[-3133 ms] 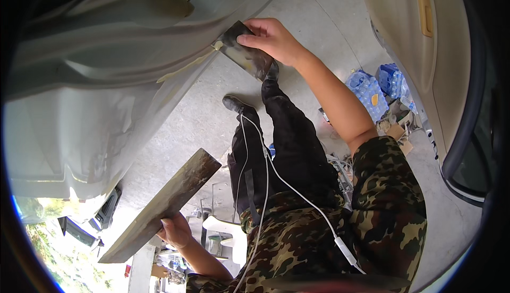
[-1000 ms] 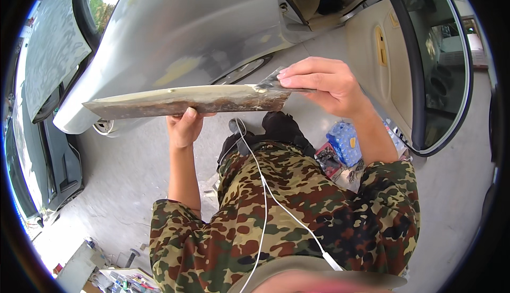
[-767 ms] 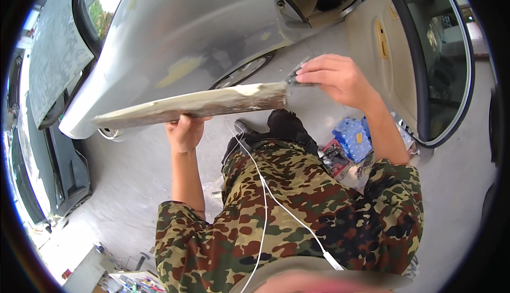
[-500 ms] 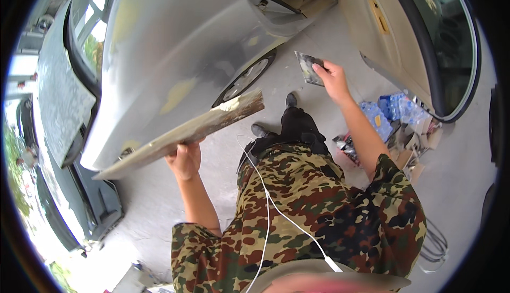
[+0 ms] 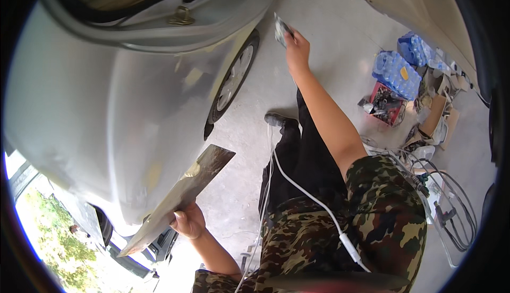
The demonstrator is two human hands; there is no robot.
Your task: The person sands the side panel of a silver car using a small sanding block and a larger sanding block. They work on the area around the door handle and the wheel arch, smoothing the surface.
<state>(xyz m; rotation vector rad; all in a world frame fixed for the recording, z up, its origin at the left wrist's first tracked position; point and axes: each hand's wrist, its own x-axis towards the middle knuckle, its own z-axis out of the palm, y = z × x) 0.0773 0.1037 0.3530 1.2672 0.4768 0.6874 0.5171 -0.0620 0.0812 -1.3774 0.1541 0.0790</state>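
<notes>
My left hand [image 5: 189,222] is closed on the lower edge of a long, flat mixing board [image 5: 172,202], which slants in front of a car's bare grey body. A dab of pale yellow filler [image 5: 193,170] sits near the board's upper end. Stretched forward, my right hand [image 5: 298,51] grips a thin, flat filler spreader [image 5: 280,30] smeared with pale paste. The spreader is held over the floor, to the right of the car's wheel [image 5: 234,78]. Yellowish filler patches [image 5: 192,78] show on the grey car panel [image 5: 143,96].
An open beige car door [image 5: 425,11] hangs at upper right. Below it are blue-wrapped bottle packs [image 5: 396,75], a red box [image 5: 390,104] of small parts and torn cardboard [image 5: 434,115]. Black hoses [image 5: 459,208] coil at right. A white cable [image 5: 313,200] hangs across my front.
My view has turned toward the car, whose grey panel fills more of the left side. The board tilts more steeply, and the spreader now appears nearly edge-on. Both hands keep their hold.
</notes>
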